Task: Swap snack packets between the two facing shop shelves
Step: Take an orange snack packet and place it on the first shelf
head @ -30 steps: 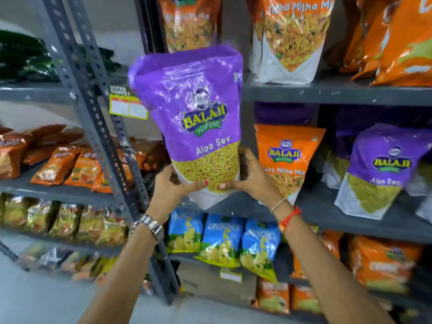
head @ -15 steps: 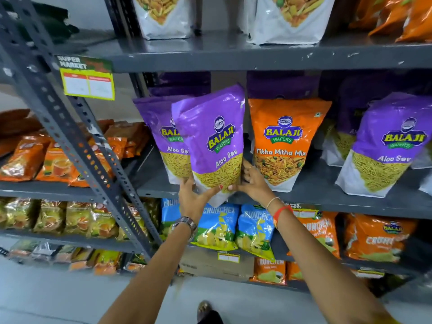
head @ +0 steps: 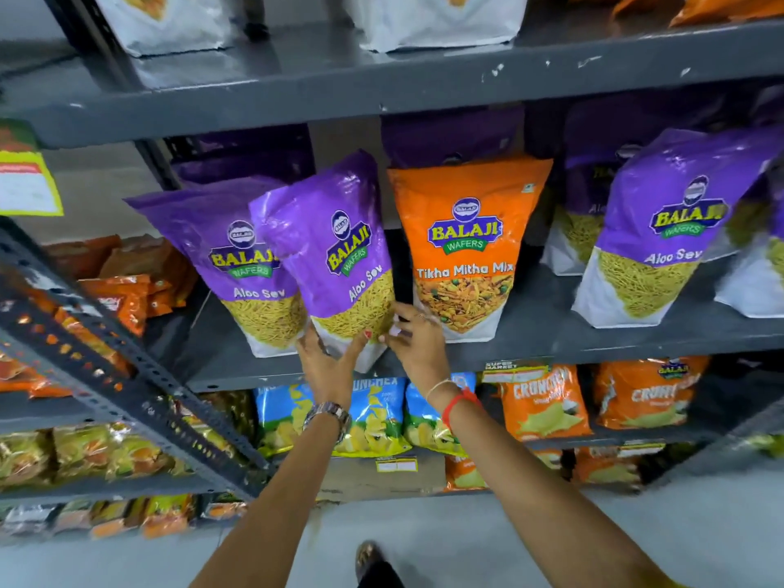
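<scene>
A purple Aloo Sev packet stands tilted on the grey middle shelf, leaning left against another purple Aloo Sev packet. My left hand grips its white bottom from the left. My right hand holds the bottom right corner, fingers reaching into the gap beside an orange Tikha Mitha Mix packet. The held packet's base sits at the shelf's front edge.
More purple Aloo Sev packets stand on the right of the same shelf. Blue Crunchex bags and orange bags fill the shelf below. A slotted steel upright slants across the left, with another rack of small packets behind it.
The purple packet came down from chest height onto the middle shelf, into the gap between a purple and an orange packet. Both hands kept hold of its bottom.
</scene>
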### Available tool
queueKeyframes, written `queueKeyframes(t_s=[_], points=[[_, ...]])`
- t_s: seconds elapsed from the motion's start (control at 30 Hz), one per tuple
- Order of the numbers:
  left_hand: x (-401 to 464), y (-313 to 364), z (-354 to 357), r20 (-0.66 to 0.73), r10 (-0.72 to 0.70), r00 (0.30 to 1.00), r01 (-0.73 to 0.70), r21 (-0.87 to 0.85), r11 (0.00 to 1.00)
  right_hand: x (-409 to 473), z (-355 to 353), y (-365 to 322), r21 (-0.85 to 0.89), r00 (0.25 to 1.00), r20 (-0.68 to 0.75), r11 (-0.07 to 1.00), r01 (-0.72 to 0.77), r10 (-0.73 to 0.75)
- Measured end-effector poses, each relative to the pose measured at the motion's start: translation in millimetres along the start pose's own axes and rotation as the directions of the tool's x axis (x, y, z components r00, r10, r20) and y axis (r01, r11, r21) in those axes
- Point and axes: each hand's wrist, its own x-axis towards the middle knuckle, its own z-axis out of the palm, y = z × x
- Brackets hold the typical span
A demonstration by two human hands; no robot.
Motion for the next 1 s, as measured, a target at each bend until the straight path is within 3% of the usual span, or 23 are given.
queueKeyframes(t_s=[0.1,0.2,0.27,0.3,0.37,0.4,0.5,0.7,1.0], points=[[-4,0,10,-0.009,0.051,0.999,-0.052,-0.086,0.995,-11,-16,5,0.086,0.981,-0.171,0.993,-0.078,0.091],[-22,5,18,-0.208,0.095,0.974,-0.084,0.058,0.995,-15,-42,9,0.202,0.867,-0.483,0.979,-0.029,0.125],[-42,8,30,-0.258,0.233,0.938,-0.213,0.102,0.972,-12,-61,12,0.183,0.799,-0.592,0.983,0.004,0.107],[-51,11,37,-0.191,0.332,0.924,-0.321,0.086,0.943,-9,-69,15,0.132,0.784,-0.613,0.991,-0.022,0.099],[-59,17,54,0.053,0.467,0.883,-0.468,0.025,0.883,-1,-80,25,0.014,0.789,-0.609,0.996,-0.094,0.083],[-58,19,63,0.162,0.458,0.874,-0.462,-0.017,0.887,3,-84,31,0.002,0.810,-0.578,0.993,-0.114,0.094],[-50,27,86,0.334,0.255,0.907,-0.235,-0.102,0.967,12,-92,51,0.052,0.894,-0.410,0.984,-0.171,0.177],[-26,38,103,0.450,0.045,0.892,0.007,-0.112,0.994,14,-110,66,0.191,0.975,-0.146,0.972,-0.138,0.167],[-35,41,93,0.417,0.047,0.908,-0.047,-0.010,0.999,-17,-117,64,0.189,0.968,-0.213,0.977,-0.095,0.135]])
